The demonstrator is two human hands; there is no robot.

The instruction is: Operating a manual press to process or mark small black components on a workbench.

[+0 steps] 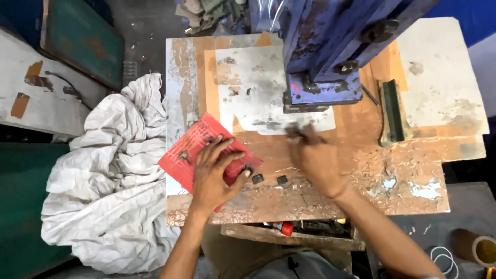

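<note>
My left hand (pixel 216 173) lies flat, fingers spread, on a red perforated plastic tray (pixel 194 144) at the left edge of a worn wooden bench (pixel 361 160). Two small dark square pieces (pixel 269 179) rest on the bench just right of that hand, a third by its thumb. My right hand (pixel 315 157), blurred by motion, is raised toward the base of a blue metal press (pixel 323 90) with something small and dark pinched at its fingertips; what it is cannot be made out.
A large crumpled white sack (pixel 111 175) hangs left of the bench. A green metal bar (pixel 393 111) lies at the right. A drawer with a red object (pixel 287 227) is open below. A tape roll (pixel 478 248) sits lower right.
</note>
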